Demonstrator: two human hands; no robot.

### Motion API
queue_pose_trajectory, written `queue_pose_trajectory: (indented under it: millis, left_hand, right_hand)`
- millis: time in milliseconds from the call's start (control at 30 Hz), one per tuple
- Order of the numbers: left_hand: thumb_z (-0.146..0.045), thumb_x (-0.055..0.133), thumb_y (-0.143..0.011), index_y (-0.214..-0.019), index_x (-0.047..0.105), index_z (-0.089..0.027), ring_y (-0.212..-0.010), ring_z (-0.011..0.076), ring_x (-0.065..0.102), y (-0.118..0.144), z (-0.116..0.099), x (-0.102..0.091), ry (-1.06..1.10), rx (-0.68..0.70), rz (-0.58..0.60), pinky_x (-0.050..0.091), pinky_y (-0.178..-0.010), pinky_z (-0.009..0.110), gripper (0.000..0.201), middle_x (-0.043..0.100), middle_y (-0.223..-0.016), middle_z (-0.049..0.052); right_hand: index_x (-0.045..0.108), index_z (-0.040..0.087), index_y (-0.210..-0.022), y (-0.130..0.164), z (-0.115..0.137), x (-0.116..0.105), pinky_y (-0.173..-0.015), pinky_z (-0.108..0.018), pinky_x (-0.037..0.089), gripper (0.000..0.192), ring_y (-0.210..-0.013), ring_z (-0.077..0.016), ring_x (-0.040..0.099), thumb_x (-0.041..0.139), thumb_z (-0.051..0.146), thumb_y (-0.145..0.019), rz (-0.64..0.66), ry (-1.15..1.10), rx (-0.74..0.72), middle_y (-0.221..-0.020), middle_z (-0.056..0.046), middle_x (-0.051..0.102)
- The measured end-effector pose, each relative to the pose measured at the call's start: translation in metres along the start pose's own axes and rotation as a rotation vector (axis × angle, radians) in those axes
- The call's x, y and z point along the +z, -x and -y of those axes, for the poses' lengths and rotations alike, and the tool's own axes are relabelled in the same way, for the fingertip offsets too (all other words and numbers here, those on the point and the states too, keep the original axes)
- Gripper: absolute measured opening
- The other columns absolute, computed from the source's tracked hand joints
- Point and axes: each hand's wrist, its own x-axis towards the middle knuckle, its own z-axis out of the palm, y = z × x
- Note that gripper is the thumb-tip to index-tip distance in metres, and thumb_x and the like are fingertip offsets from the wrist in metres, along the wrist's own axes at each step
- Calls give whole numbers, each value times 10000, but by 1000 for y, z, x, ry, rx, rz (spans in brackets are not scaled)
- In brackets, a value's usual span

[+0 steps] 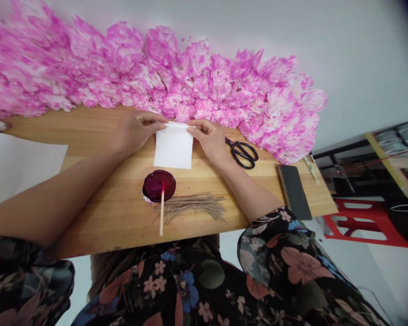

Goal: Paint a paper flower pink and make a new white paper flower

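Note:
A small white sheet of paper (pixel 173 147) hangs or lies between my hands, its far edge looking folded or gathered. My left hand (pixel 136 130) pinches the far left corner between thumb and fingers. At the far right corner, my right hand (pixel 209 136) grips the same sheet with thumb and fingertips. Just nearer than the paper sits a round dish of dark magenta dye (pixel 153 184), with a wooden stick (pixel 162 210) resting in it, its tip stained pink. A bundle of thin brown wires or stems (pixel 197 204) lies beside the dish.
Pink and white paper-like flowers (pixel 197 77) are heaped along the wall at the table's back. Black-handled scissors (pixel 244 154) lie right of my right hand, with a phone (pixel 294 191) further right. Larger white paper (pixel 17 165) lies left on the wooden table (pixel 98 226). A red stool (pixel 367 222) stands beyond.

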Motion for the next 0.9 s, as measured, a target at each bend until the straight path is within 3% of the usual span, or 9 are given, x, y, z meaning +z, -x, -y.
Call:
queue_pose_trajectory:
  millis: [367, 533, 633, 800, 900]
  left_hand:
    - [-399, 804, -848, -946, 849, -245, -934, 233, 719, 1, -8, -2, -103, 16, 21, 549, -780, 313, 188, 777, -828, 9]
    - [-391, 795, -894, -925, 820, -210, -808, 148, 612, 1, -13, -3, -224, 2, 28, 442, -737, 319, 185, 729, -758, -35]
    - [-353, 782, -895, -888, 803, -188, -735, 141, 545, 1, -17, -3, -308, 9, 24, 386, -706, 330, 167, 675, -712, -33]
    - [-342, 731, -907, -860, 784, -177, -814, 166, 541, 0, -28, -6, -453, 137, 102, 420, -805, 341, 180, 656, -833, 17]
    - [-416, 666, -929, -846, 763, -249, -872, 227, 564, 0, -32, -7, -580, 186, 136, 451, -830, 402, 210, 685, -926, 62]
  right_hand:
    - [755, 219, -871, -2, 1, -2, -755, -325, 508, 310, -799, -173, 638, 769, 528, -893, 48, 112, -67, -830, 0, 725]
    - [727, 232, -866, -4, 2, -6, -826, -339, 537, 359, -908, -191, 638, 753, 585, -925, 91, 188, -121, -891, -14, 701]
    - [716, 229, -846, -6, 4, -10, -907, -359, 543, 320, -993, -204, 639, 780, 530, -933, 118, 251, -171, -955, -24, 697]
    - [722, 210, -892, -7, 10, -13, -954, -364, 517, 199, -979, -194, 649, 705, 367, -1014, 142, 478, -215, -964, -18, 725]
    - [700, 246, -910, -4, 17, -13, -940, -386, 534, 126, -956, -226, 661, 682, 311, -1016, 157, 629, -199, -980, -19, 757]
